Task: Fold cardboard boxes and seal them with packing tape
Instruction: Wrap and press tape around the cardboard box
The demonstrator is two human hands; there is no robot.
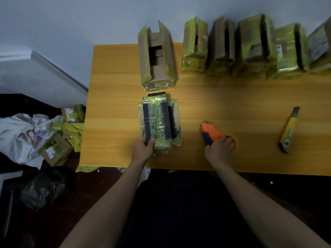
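On the wooden tabletop (111,97), along its far edge, stands a row of cardboard boxes (250,49) wrapped in yellow-green tape, their top flaps up. Left of that row, set a little nearer, an open box (156,56) stands alone with both long flaps raised and its dark inside showing. Just in front of it, toward the near edge and left of the middle, lies a flattened box (159,122), dark with glossy yellow-green tape over it. The left hand (144,149) grips this flat box at its near left corner, thumb on top and fingers curled under the edge. To the right, near the middle of the near edge, the right hand (220,149) is wrapped around an orange tape dispenser (214,134) that rests on the wood, its nose pointing away and to the left. Farther right, well apart from both hands, a yellow utility knife (289,131) lies by itself, blade end toward the far edge.
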